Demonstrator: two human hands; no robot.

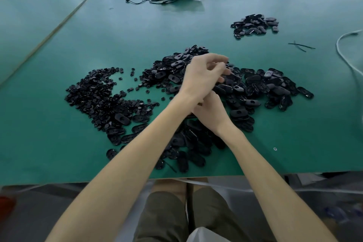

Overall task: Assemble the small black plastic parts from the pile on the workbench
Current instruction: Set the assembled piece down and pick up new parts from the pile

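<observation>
Pick-up step, I reckon: left hand curls over the pile right beneath its grip, can't tell if it holds a part. The right hand keeps its grip hidden; next needs a matching small piece.

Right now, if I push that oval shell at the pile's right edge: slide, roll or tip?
The oval shell lies flat and low, so it would likely slide, not roll or tip. Its glossy sheen suggests smooth plastic, maybe slippery to pinch. It looks thin and small, so probably light and stiff.
</observation>
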